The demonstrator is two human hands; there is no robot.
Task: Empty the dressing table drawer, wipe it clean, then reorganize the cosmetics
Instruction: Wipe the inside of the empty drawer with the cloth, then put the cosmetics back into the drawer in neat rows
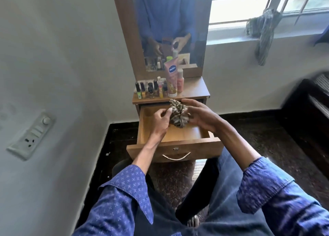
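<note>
I see my left hand (161, 119) and right hand (201, 116) both gripping a crumpled, striped brown-and-cream cloth (178, 114), fingers curled into its folds, above the pulled-out smooth wooden drawer (175, 146); small glossy cosmetic bottles (156, 89) stand clustered on the tabletop behind

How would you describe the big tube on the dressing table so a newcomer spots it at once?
Find the mirror, then the wooden shelf below it, above the open drawer. The pink tube stands cap-up right of the small bottles, taller than everything beside it, with a blue oval logo.
</note>
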